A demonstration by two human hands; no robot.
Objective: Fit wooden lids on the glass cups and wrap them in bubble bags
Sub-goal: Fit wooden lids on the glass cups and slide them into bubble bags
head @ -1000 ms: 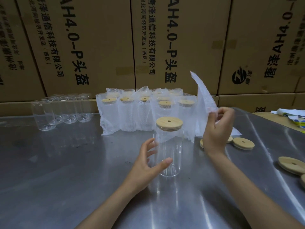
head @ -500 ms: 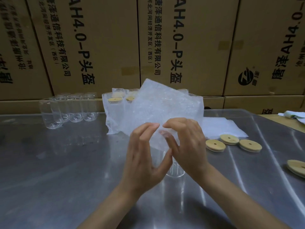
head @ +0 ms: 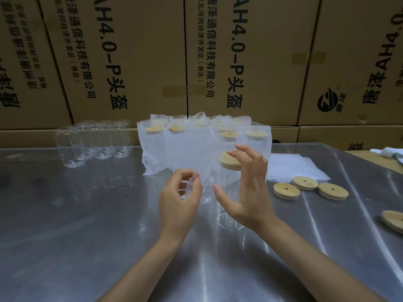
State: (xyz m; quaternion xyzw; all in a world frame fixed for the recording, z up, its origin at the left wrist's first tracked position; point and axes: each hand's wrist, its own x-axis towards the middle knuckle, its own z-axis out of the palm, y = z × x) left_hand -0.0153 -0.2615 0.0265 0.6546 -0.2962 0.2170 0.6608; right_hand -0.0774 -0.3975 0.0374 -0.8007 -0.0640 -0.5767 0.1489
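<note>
A glass cup (head: 226,216) with a wooden lid (head: 229,160) stands upright on the steel table (head: 87,236). A bubble bag (head: 192,158) hangs in front of and left of it. My left hand (head: 181,199) pinches the bag's lower edge between thumb and fingertips. My right hand (head: 248,188) is beside the cup with spread, relaxed fingers, near the lid; whether it touches the bag or cup is unclear.
Several bagged lidded cups (head: 239,140) stand behind. Bare glass cups (head: 72,147) stand at the back left. A stack of flat bubble bags (head: 292,168) and loose wooden lids (head: 305,184) lie to the right, another lid (head: 392,219) at the right edge. Cardboard boxes (head: 130,62) wall the back.
The bag came from my right hand up high to both hands in front of the cup. Now my left hand pinches its edge and my right hand has spread open beside the cup.
</note>
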